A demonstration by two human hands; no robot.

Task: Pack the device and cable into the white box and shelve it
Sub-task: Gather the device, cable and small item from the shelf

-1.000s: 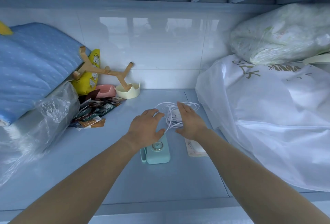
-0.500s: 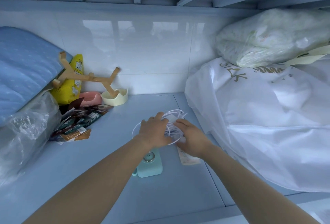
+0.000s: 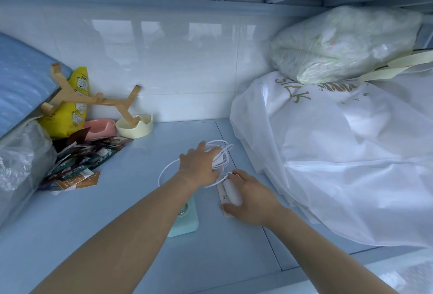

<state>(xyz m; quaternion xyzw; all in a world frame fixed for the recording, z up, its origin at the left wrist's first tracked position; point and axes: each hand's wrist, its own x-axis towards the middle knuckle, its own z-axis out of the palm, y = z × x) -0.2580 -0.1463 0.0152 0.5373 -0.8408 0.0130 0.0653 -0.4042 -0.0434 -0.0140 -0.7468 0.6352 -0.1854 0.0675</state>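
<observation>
left hand [image 3: 199,165] on white cable [image 3: 164,172]

Two arms are seen entering from the lower edge of the view, and both are bare from the edge up to the wrists. No sleeve is seen on either forearm. The left hand [image 3: 199,167] and the right hand [image 3: 251,197] are uncovered. The fingers [image 3: 234,207] are seen bare, and their nails are too small to be described.
</observation>
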